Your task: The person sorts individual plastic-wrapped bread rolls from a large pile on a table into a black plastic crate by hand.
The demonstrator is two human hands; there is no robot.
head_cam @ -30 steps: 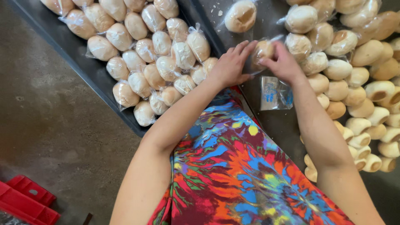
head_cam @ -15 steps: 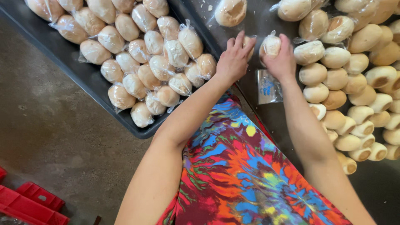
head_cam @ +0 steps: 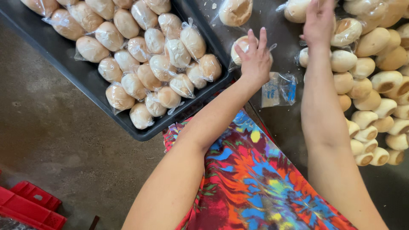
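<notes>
Near the top centre of the frame the left hand (head_cam: 254, 57) lies on a pale round bread roll in a clear plastic bag (head_cam: 241, 46), fingers spread over it and pressing it to the dark grey surface (head_cam: 272, 123). The right hand (head_cam: 318, 19) reaches up at the upper right among unwrapped tan rolls (head_cam: 375, 85) — whether its fingers grip anything cannot be told. A small stack of clear plastic bags with blue print (head_cam: 279, 89) lies between the forearms. At the upper left a black rectangular tray (head_cam: 85, 81) holds bagged rolls. Red plastic crates (head_cam: 30, 206) sit on the concrete floor, lower left.
</notes>
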